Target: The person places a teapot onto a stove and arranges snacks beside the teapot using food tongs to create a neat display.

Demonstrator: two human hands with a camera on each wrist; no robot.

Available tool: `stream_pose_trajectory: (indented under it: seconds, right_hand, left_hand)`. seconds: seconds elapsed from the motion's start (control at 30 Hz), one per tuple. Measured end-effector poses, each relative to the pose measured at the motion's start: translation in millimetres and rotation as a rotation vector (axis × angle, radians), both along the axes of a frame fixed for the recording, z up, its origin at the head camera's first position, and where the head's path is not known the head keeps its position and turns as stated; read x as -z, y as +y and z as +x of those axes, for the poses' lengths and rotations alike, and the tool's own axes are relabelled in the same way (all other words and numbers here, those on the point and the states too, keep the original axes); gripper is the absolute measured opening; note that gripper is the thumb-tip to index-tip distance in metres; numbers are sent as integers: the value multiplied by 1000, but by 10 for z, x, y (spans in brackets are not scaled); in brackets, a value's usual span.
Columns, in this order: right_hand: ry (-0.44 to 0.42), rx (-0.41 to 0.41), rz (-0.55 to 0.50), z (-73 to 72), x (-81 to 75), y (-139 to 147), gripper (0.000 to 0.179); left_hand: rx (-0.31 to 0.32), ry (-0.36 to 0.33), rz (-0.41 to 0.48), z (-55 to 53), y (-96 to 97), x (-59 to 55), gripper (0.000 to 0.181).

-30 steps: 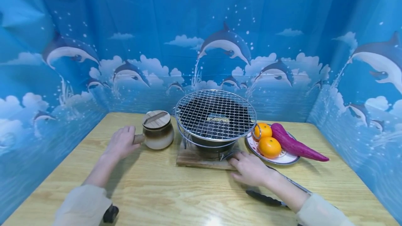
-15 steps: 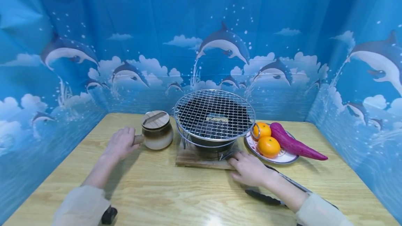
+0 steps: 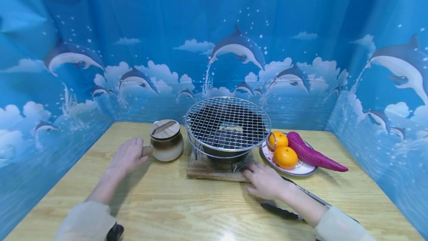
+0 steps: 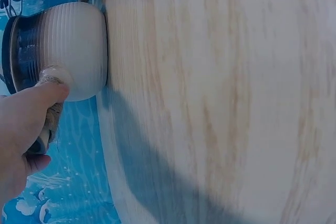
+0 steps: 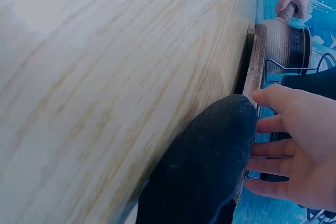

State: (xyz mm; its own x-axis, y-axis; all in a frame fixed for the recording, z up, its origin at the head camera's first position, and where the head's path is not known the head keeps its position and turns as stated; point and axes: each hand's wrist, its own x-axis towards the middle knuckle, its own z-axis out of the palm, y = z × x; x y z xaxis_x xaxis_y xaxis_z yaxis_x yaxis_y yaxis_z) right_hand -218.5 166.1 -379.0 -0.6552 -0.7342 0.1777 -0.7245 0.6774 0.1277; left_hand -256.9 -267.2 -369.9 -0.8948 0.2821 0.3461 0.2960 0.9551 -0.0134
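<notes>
My left hand (image 3: pixel 128 156) grips the stubby cord-wrapped handle (image 3: pixel 147 150) of a brown and cream ceramic pot (image 3: pixel 169 151), which wears a round wooden lid (image 3: pixel 165 129). The left wrist view shows the thumb along the handle (image 4: pixel 51 118). A round charcoal grill, topped by a wire mesh (image 3: pixel 229 124), stands on a wooden board (image 3: pixel 214 174). At the front right corner of that board my right hand (image 3: pixel 265 181) rests, fairly straight fingertips touching its edge. Black-tipped tongs (image 3: pixel 281 211) lie under the right forearm; one dark tip (image 5: pixel 202 156) looms large in the right wrist view.
Right of the grill, a rimmed plate (image 3: pixel 304 169) carries two oranges (image 3: pixel 286 157) and a long purple root vegetable (image 3: pixel 314 155) whose tip overhangs the rim. A blue dolphin-print curtain (image 3: pixel 160 29) walls the wooden table (image 3: pixel 184 211) at the back and both sides.
Only the head view has shifted very slightly. Both hands keep their places at the pot handle and the board.
</notes>
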Motion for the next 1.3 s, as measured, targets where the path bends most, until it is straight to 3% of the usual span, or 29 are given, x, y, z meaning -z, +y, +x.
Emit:
stream_pose_trajectory:
  seconds: [0.73,1.3]
  right_hand:
    - [-5,4,14,-8,-21,-4,34]
    - [-10,-2,5,-8,-17,6,35]
  left_hand:
    - [-21,31,48,44,6,-15,38]
    - [-44,7,103,65,-12,-164,34]
